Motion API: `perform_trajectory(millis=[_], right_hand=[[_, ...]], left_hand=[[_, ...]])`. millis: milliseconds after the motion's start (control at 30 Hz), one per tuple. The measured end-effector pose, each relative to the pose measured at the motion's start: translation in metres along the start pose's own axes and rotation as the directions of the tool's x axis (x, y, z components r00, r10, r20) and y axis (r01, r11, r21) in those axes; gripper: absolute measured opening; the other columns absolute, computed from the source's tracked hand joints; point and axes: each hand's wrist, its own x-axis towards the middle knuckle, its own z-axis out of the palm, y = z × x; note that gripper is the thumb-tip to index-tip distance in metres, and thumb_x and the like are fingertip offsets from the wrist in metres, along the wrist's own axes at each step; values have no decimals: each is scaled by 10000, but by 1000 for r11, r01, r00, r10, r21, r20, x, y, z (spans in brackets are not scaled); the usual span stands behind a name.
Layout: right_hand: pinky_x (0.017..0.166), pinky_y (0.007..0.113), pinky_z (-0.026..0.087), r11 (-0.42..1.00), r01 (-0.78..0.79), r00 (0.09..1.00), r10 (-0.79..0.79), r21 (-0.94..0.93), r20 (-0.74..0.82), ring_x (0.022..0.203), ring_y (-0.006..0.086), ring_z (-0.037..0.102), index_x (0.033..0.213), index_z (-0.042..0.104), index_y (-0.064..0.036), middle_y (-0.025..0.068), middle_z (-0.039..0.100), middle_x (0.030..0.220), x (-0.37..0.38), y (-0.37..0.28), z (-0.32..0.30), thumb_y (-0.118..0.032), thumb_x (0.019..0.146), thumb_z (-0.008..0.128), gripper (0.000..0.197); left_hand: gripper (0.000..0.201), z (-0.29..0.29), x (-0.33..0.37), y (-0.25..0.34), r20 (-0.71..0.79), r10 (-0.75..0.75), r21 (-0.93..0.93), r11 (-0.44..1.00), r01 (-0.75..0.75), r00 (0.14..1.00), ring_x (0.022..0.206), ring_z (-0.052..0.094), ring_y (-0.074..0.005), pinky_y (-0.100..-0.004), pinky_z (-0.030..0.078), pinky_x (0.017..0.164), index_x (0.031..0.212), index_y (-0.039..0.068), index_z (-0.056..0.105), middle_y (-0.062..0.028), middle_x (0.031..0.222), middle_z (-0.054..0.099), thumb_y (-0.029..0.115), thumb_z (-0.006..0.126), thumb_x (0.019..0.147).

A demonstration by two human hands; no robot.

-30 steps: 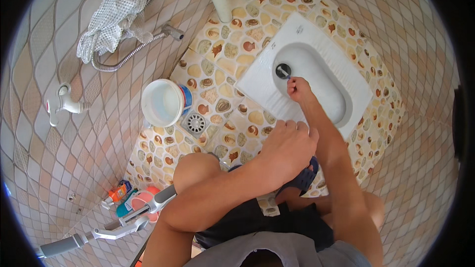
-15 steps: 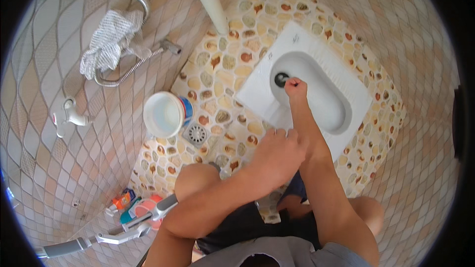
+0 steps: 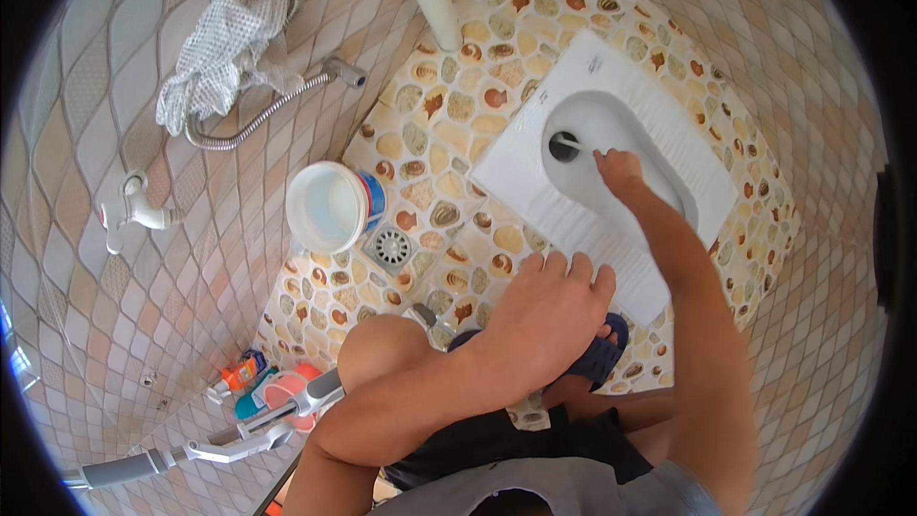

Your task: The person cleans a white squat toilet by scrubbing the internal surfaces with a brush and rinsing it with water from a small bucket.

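Two hands [image 3: 549, 315] [image 3: 623, 172], one pale tool [image 3: 576, 143], one squat toilet [image 3: 521, 170]; left: one white bucket [image 3: 304, 193], one floor drain [image 3: 391, 247], one white tap [image 3: 134, 210].

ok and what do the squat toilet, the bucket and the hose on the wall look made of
Squat toilet: probably glazed ceramic; white, smooth, with a soft sheen.
Bucket: likely plastic; smooth white wall, thick rounded rim.
Hose: looks like metal, silvery and finely ribbed, though metal-coated plastic is possible.

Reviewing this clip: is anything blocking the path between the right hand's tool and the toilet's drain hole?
Nothing visible. The right hand holds a thin pale tool whose end overlaps the dark drain hole. The left hand is apart, nearer the body.
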Motion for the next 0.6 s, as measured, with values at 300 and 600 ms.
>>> perform_trajectory(millis=[300, 600], right_hand=[[795, 442, 548, 960, 85, 983, -125, 266, 137, 929, 328, 665, 1235, 599, -110, 160, 680, 981, -12, -3, -23, -66, 794, 581, 443], [885, 420, 516, 802, -74, 997, 54, 592, 50, 1014, 346, 624, 1149, 660, -113, 167, 664, 1073, -3, -23, 10, -76, 793, 521, 383]], left_hand=[[394, 5, -7, -6, -45, -21, 22, 1000, 22, 999, 939, 617, -298, -404, 472, 834, 1160, 22, 538, -140, 977, 598, 225, 662, 847], [399, 8, -3, -7, 57, -30, 89, 996, 25, 998, 940, 618, -303, -406, 468, 846, 1167, 21, 523, -148, 1028, 600, 230, 658, 855]])
